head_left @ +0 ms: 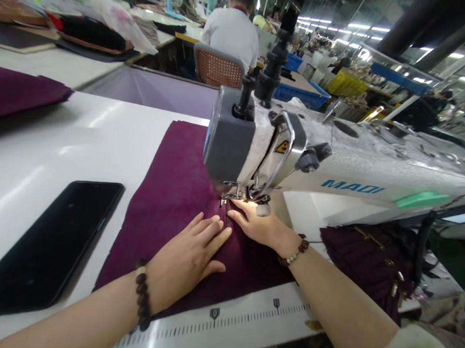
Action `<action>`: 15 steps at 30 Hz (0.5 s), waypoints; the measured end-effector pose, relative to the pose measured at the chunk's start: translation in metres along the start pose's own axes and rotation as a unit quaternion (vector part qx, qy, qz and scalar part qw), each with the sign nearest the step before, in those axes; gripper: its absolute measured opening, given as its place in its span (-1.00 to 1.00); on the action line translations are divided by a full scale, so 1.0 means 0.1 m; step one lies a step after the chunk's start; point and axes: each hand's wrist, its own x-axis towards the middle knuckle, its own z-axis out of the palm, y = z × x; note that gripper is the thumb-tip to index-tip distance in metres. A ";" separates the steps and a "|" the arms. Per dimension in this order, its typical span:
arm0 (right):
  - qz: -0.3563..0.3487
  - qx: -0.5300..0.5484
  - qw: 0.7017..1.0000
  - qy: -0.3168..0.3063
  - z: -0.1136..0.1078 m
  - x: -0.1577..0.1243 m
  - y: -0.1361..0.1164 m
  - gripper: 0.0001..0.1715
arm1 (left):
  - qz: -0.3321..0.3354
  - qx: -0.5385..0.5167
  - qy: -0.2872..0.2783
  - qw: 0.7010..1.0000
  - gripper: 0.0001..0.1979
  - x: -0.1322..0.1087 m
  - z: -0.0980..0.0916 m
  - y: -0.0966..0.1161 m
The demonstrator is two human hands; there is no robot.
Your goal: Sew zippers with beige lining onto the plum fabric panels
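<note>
A flat piece of dark purple fabric lies under the needle and presser foot of a white and grey sewing machine. My left hand rests flat on the fabric, left of the foot, fingers spread and pointing toward it. Just right of the foot, my right hand lies on the fabric with thumb and forefinger stretched toward the needle. Its other fingers are partly hidden behind the machine head. A dark line, perhaps a seam or slit, runs in the fabric between my hands.
A black phone lies on the white table at left. More purple fabric sits at the far left. Purple pieces with zippers are piled at right. A printed ruler runs along the front edge. A person sits ahead.
</note>
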 end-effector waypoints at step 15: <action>0.007 0.009 1.000 0.017 0.07 0.03 0.05 -0.69 | 0.001 -0.007 -0.007 1.000 -0.38 0.04 -0.01 -0.04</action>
